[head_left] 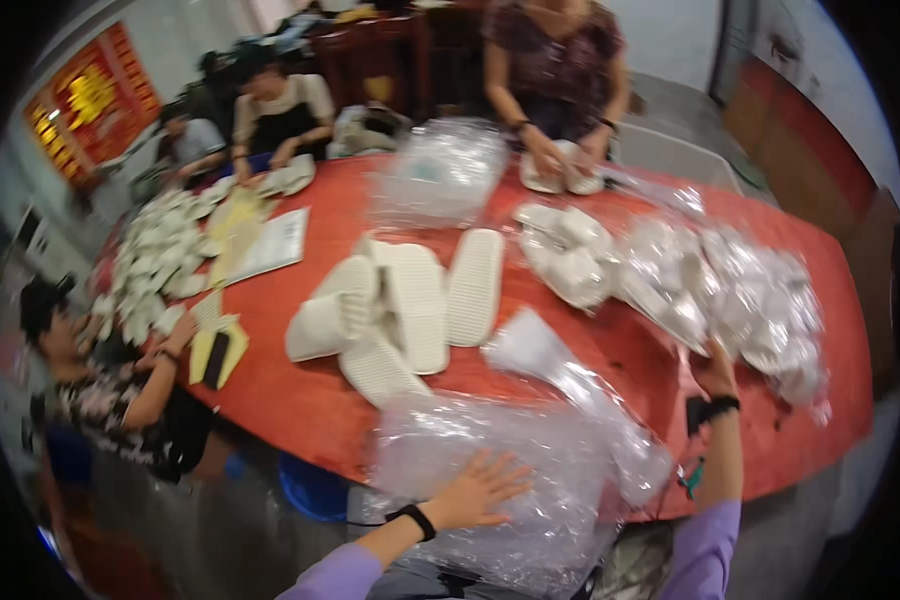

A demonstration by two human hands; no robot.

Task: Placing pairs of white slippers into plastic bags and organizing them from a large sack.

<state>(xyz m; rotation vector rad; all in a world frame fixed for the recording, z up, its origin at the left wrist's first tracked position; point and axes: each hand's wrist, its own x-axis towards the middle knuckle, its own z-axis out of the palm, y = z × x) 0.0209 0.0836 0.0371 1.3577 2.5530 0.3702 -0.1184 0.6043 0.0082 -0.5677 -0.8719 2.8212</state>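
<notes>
Bearings: from the tabletop's middle, 12 at the far side.

Left hand (478, 490), 6 o'clock. Grip wide: fingers spread, palm down on the bags, pinching nothing visible.

Right hand (714, 370), between 3 and 4 o'clock. At the near edge of the bagged slippers; blurred, so whether the grip is closed on one cannot be told.

Bags (440, 432), 6 o'clock. Clear, flat, overlapping, under the left hand; near part hanging past the edge toward the wearer.

Long bag (570, 375), 4 to 5 o'clock. Clear, crumpled; near end overlapping the bags.

Bagged slippers (670, 270), 2 to 3 o'clock. White, in clear film, heaped.

Bare slippers (417, 300), middle, toward 9. Cream, textured soles; several stacked askew, one lying just beside on the right.

Bag stack (440, 175), between 11 and 12 o'clock. Clear, puffed.

Co-worker's hands (567, 165), 1 o'clock. On a white pair.

White packet (273, 247), 10 o'clock. Flat.

White pieces (160, 245), between 9 and 10 o'clock. Large heap, co-workers around it.

Tabletop (270, 400). Red, curved edge.

Blue bin (313, 487), between 7 and 8 o'clock, below the edge.

Risks, as judged: bags could slide off the near edge, from the overhang and slick film should the left palm lift; several could come up together, from clinging; the bagged heap could slump, from a pull at its near edge; the long bag could be dragged, from its overlap.
</notes>
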